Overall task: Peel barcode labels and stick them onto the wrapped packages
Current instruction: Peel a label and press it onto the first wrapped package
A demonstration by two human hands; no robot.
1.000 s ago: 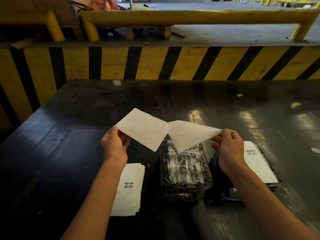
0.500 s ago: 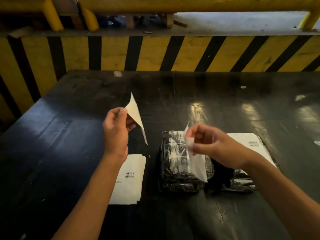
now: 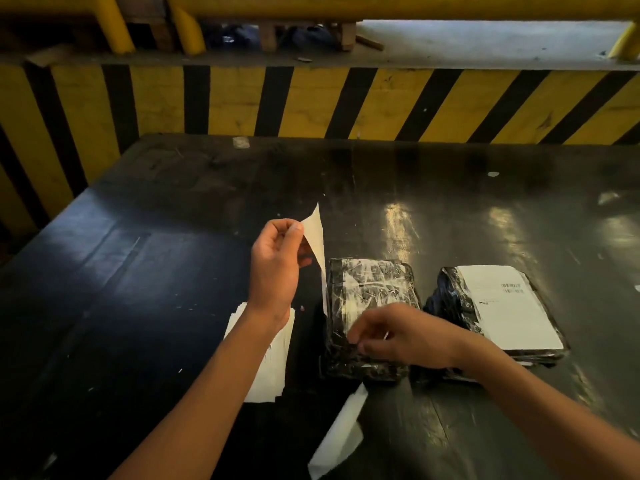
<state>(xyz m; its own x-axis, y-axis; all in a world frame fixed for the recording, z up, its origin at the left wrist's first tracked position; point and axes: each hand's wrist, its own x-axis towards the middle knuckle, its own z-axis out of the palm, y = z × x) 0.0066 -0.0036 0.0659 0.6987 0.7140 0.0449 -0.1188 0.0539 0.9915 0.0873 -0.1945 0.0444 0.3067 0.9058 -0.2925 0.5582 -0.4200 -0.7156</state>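
A: Since half a second ago, right hand (image 3: 398,336) has dropped toward the near end of the unlabelled package (image 3: 370,317); a white sheet (image 3: 337,441) now lies blurred at the near table edge.

B: Right hand pose?

A: Palm down, fingers curled loosely over the package, holding nothing that shows. A thin pale sliver shows at the knuckles; cannot tell what it is.

B: Left hand (image 3: 275,265)?

A: Raised, forearm angled up from near left. Thumb and fingers pinch the top corner of a label (image 3: 317,237), which hangs edge-on just left of the package.

B: Other items?

A: Label stack (image 3: 270,368) on the table (image 3: 138,271) under the left forearm. Labelled package (image 3: 502,310) at right, barcode facing up.
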